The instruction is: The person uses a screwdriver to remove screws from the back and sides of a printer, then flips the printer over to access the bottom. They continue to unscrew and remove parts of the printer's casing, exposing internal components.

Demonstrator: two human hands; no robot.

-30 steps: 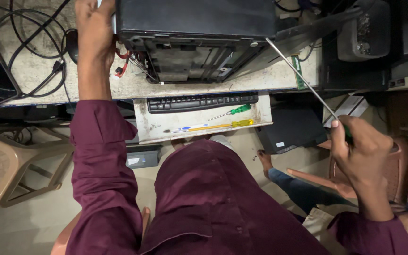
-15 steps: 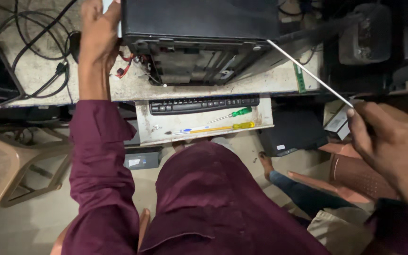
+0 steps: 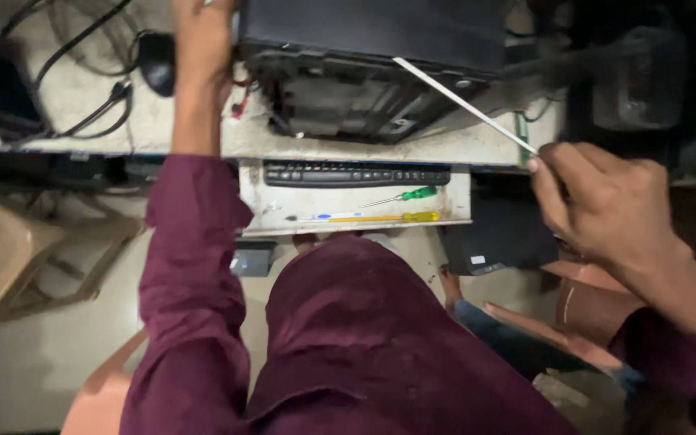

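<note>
Right hand: fingers clenched around the handle end of a long thin metal rod, probably a screwdriver shaft; handle hidden in the fist. Rod slants up-left to the opened computer case. Pull-out tray: black keyboard, green-handled screwdriver, yellow-handled screwdriver. Tabletop: black cables. Left hand: resting against the case's left edge; finger state cannot be told, cropped.
</note>
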